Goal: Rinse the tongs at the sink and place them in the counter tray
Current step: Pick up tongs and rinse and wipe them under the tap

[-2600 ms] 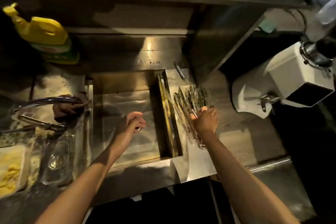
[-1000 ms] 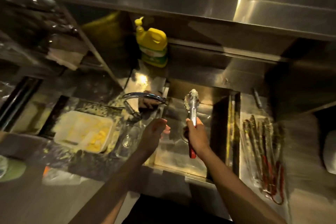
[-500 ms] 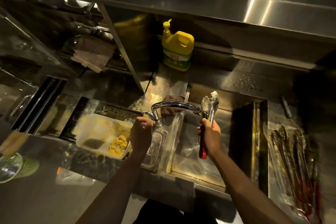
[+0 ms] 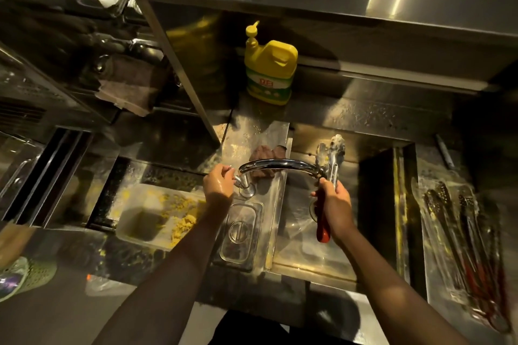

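Note:
My right hand (image 4: 335,206) grips a pair of metal tongs (image 4: 332,154) with a red handle end, held upright over the steel sink (image 4: 301,249). The soiled tong tips sit just past the spout of the curved chrome faucet (image 4: 280,164). My left hand (image 4: 219,185) holds the faucet's lever at its base. I see no water running. On the counter to the right, a clear tray (image 4: 437,238) holds several more red-handled tongs (image 4: 471,235).
A yellow detergent jug (image 4: 269,70) stands behind the sink. A brown cloth (image 4: 263,155) lies behind the faucet. Left of the sink are a clear lid (image 4: 239,235) and a white tub (image 4: 157,214) with yellow food bits. A marker (image 4: 445,151) lies at the far right.
My right hand took tongs from the tray and carried them over the sink to the faucet spout. My left hand moved from the basin to the faucet lever.

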The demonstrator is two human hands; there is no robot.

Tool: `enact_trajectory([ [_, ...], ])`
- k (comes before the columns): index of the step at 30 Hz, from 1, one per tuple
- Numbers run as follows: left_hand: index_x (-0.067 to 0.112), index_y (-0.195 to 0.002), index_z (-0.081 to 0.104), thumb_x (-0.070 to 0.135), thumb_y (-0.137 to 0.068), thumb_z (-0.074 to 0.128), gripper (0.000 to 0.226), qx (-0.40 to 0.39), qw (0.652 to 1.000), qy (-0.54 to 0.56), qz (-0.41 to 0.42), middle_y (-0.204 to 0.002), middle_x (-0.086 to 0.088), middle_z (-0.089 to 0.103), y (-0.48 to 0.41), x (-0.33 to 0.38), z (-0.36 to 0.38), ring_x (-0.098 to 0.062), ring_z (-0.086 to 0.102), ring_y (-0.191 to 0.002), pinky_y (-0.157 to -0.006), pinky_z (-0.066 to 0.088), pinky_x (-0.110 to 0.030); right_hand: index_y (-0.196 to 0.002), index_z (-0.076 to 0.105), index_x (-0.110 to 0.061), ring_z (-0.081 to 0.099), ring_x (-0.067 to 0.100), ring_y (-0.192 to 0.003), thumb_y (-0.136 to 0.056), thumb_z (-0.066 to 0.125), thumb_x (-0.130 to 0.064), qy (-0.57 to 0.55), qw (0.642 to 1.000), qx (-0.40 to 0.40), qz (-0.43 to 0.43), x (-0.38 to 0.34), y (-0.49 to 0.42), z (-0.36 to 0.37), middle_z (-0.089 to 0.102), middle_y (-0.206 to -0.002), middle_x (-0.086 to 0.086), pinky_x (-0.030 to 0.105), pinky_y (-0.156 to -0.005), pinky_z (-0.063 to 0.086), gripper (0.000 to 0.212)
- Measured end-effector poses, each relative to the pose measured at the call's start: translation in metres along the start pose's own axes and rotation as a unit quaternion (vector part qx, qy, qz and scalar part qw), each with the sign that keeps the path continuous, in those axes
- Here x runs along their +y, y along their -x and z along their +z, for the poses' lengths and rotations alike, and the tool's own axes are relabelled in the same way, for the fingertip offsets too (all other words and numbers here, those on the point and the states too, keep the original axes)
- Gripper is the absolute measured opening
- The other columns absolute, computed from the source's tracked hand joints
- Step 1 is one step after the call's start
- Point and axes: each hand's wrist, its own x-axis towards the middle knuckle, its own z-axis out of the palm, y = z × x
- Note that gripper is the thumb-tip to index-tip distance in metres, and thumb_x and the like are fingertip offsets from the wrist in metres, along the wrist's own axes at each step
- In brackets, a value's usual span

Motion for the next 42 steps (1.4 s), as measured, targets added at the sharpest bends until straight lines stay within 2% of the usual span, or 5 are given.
enact_trajectory([
  [17, 0.019, -0.105, 0.061, 0.027, -0.092, 0.056, 0.016, -0.110, 0.941, -0.196, 0.255, -0.102, 0.000, 0.058, 0.081, 0.023, 0.063, -0.014, 0.059, -0.088, -0.081, 0.052, -0.032, -0.111, 0.060, -0.006, 0.055, 0.018, -0.074, -0.104, 0.047, -0.027, -0.010, 0.999, 0.036, -0.017, -0.009, -0.002, -0.033, 0.059, -0.083, 0.007, 0.026, -0.061, 0.047, 0.026],
  [24, 0.001, -0.154, 0.015, 0.025, -0.098, 0.048, 0.070, -0.075, 0.968, -0.237, -0.021, -0.159, -0.024, 0.019, 0.018, 0.045, 0.111, -0.040, 0.022, -0.145, -0.120, 0.019, -0.046, -0.110, 0.060, -0.006, 0.054, 0.020, -0.071, -0.103, 0.049, -0.026, -0.004, 1.000, 0.018, -0.013, -0.002, -0.007, -0.041, 0.060, -0.083, 0.008, 0.027, -0.061, 0.046, 0.024],
  [31, 0.006, -0.126, 0.054, 0.014, -0.082, 0.071, 0.047, -0.085, 0.918, -0.361, 0.140, -0.126, -0.018, 0.058, 0.036, 0.039, 0.099, -0.033, 0.056, -0.117, -0.098, 0.047, -0.042, -0.110, 0.064, -0.017, 0.064, 0.018, -0.088, -0.102, 0.051, -0.032, 0.036, 0.999, 0.005, -0.001, 0.015, -0.004, -0.073, 0.068, -0.094, 0.008, 0.029, -0.078, 0.051, 0.021],
  [38, -0.002, -0.092, 0.055, -0.006, -0.079, 0.069, 0.019, -0.088, 0.990, 0.014, -0.109, -0.085, -0.013, 0.056, 0.059, 0.027, 0.084, -0.024, 0.055, -0.081, -0.067, 0.045, -0.031, -0.107, 0.066, -0.019, 0.065, 0.018, -0.093, -0.102, 0.052, -0.029, 0.045, 0.999, -0.012, 0.009, 0.025, -0.001, -0.103, 0.070, -0.099, 0.007, 0.031, -0.079, 0.051, 0.018],
  [42, -0.007, -0.110, 0.058, -0.017, -0.086, 0.051, 0.027, -0.116, 0.882, 0.357, -0.284, -0.088, -0.015, 0.059, 0.066, 0.026, 0.069, -0.022, 0.059, -0.075, -0.053, 0.056, -0.019, -0.110, 0.065, -0.023, 0.064, 0.022, -0.096, -0.102, 0.051, -0.029, 0.061, 0.998, -0.028, 0.015, 0.032, 0.000, -0.106, 0.069, -0.100, 0.005, 0.033, -0.079, 0.052, 0.017],
])
